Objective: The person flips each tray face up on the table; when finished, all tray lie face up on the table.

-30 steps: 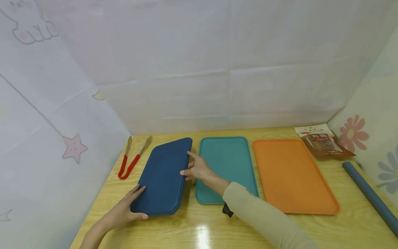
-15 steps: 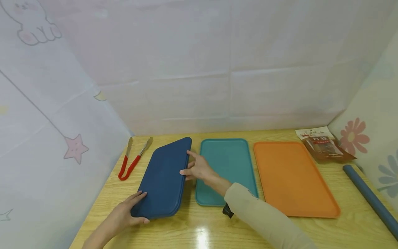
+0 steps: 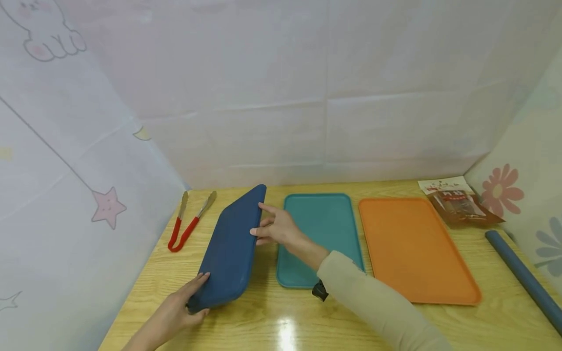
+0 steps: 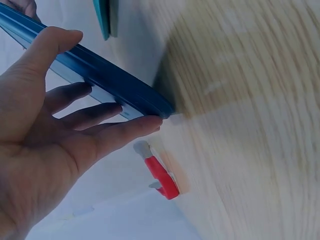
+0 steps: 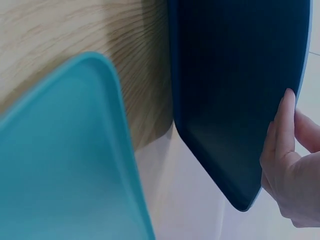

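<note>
A dark blue rectangular tray (image 3: 230,243) stands tilted on the left half of the table, its right side raised. My left hand (image 3: 175,309) grips its near left corner; in the left wrist view the thumb lies on one face and the fingers on the other. Over on the raised right edge, my right hand (image 3: 281,229) pinches the rim between thumb and fingers. The right wrist view shows those fingers (image 5: 285,125) flat against the tray's dark face. Flat on the table just right of it lies a teal tray (image 3: 316,219), partly covered by my right forearm.
Red-handled tongs (image 3: 186,236) lie spread at the back left. Right of the teal tray is an orange tray (image 3: 417,248), with a brown food packet (image 3: 456,202) behind it. A blue-grey roll (image 3: 524,278) lies along the right edge. Patterned cloth walls enclose the table.
The blue tray has been tipped up more steeply, its right edge rising and shifting slightly left with my right hand. My left hand stays at the same corner.
</note>
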`<state>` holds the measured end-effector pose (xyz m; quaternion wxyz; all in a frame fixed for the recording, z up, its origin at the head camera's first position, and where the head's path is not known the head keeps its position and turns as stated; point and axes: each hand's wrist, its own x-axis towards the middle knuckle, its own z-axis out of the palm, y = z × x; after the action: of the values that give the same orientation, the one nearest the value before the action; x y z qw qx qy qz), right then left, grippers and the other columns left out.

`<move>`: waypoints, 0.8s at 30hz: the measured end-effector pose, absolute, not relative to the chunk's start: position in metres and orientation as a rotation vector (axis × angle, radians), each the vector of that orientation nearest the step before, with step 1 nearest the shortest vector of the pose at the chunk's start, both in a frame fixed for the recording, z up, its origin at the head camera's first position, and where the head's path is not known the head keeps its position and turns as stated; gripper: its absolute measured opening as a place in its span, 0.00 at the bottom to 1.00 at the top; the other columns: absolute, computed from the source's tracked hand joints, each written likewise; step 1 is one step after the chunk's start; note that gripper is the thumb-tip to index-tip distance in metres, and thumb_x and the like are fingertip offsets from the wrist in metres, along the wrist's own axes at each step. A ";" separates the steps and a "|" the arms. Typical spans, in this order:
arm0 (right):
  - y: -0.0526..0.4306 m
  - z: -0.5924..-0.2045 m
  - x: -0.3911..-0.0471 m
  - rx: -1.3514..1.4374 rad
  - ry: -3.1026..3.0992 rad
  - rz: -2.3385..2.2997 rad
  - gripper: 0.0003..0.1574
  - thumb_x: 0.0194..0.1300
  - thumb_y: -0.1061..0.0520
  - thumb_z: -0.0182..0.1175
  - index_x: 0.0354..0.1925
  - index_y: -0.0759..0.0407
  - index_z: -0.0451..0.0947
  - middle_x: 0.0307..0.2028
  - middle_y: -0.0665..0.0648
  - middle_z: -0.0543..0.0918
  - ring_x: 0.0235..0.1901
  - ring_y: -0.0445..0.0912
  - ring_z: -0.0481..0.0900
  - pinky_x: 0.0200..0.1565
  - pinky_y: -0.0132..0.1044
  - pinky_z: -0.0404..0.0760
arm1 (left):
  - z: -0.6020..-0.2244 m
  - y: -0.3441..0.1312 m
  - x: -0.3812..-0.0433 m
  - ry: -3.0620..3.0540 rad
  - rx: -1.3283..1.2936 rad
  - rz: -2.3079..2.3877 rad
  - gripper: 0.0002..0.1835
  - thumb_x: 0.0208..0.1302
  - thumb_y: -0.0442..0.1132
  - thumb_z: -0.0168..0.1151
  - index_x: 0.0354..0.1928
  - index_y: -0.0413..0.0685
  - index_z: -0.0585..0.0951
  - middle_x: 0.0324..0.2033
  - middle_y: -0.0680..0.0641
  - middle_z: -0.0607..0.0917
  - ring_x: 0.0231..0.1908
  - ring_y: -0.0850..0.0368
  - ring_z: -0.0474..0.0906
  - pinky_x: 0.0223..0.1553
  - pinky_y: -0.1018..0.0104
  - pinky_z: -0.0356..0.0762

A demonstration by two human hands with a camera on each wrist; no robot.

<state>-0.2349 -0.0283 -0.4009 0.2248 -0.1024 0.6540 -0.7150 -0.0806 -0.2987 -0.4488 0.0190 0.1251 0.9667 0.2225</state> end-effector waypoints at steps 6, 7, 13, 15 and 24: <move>-0.031 -0.392 -0.233 -0.309 1.706 -2.048 0.51 0.57 0.69 0.67 0.73 0.46 0.59 0.38 0.63 0.76 0.30 0.52 0.84 0.39 0.48 0.85 | -0.443 -0.290 -0.073 2.982 0.323 0.848 0.39 0.52 0.34 0.72 0.68 0.42 0.69 0.61 0.33 0.73 0.56 0.36 0.75 0.42 0.56 0.82; -0.031 -0.391 -0.233 -0.317 1.689 -2.061 0.50 0.58 0.69 0.66 0.73 0.45 0.59 0.37 0.62 0.76 0.30 0.52 0.84 0.39 0.48 0.84 | -0.442 -0.288 -0.071 2.964 0.283 0.874 0.39 0.53 0.34 0.71 0.68 0.43 0.68 0.61 0.33 0.73 0.56 0.36 0.74 0.42 0.57 0.82; -0.040 -0.385 -0.231 -0.345 1.577 -2.142 0.50 0.58 0.69 0.66 0.72 0.44 0.60 0.34 0.60 0.77 0.32 0.51 0.85 0.42 0.49 0.84 | -0.432 -0.278 -0.063 2.890 0.045 0.967 0.36 0.55 0.30 0.68 0.68 0.43 0.69 0.58 0.30 0.75 0.54 0.36 0.76 0.41 0.59 0.83; -0.045 -0.383 -0.231 -0.335 1.550 -2.161 0.50 0.58 0.69 0.66 0.72 0.42 0.61 0.34 0.59 0.76 0.32 0.50 0.85 0.43 0.50 0.83 | -0.429 -0.274 -0.060 2.895 0.001 0.979 0.35 0.55 0.27 0.66 0.68 0.41 0.70 0.57 0.29 0.75 0.54 0.37 0.76 0.40 0.60 0.83; -0.057 -0.370 -0.224 -0.254 1.523 -2.231 0.53 0.56 0.71 0.67 0.70 0.36 0.61 0.33 0.59 0.76 0.29 0.51 0.85 0.42 0.49 0.84 | -0.422 -0.255 -0.049 3.161 0.164 1.136 0.33 0.53 0.19 0.62 0.65 0.37 0.72 0.50 0.29 0.80 0.43 0.38 0.82 0.32 0.68 0.83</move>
<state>-0.2243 -0.0570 -0.3702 0.2125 -0.0916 0.5487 -0.8034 -0.0486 -0.2555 -0.4222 -0.1105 0.0486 0.9342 0.3356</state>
